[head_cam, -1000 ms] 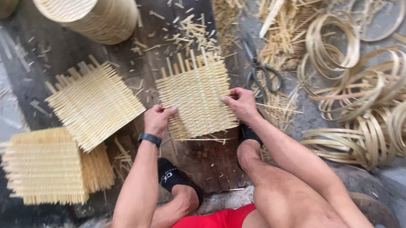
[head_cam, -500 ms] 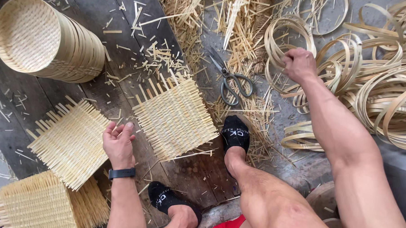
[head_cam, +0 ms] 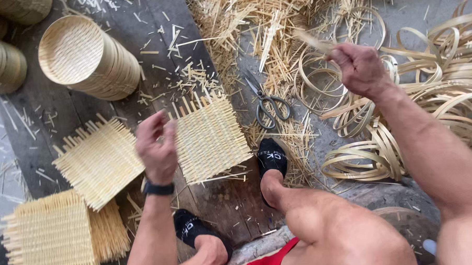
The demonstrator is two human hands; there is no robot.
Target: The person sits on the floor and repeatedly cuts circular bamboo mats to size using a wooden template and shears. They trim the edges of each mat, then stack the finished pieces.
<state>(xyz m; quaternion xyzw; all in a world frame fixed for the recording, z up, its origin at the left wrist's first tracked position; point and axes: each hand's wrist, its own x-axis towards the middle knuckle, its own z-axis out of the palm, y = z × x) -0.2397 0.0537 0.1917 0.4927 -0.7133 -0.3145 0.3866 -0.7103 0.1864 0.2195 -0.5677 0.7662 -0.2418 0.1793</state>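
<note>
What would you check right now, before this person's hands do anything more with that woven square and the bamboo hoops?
1. Right hand has a bamboo strip pinched: ok.
2. Left hand empty, raised over the woven mat: ok.
3. Mat lies flat on the plank: ok.
4. Scissors lie apart from both hands: ok.
5. Strip free of the hoop pile: cannot tell, blurred.

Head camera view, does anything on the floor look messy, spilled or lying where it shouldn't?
Yes. Bamboo offcuts are scattered over the dark planks, and the scissors lie half buried in the heap of splints. The woven mat sits askew beside the foot.
</note>
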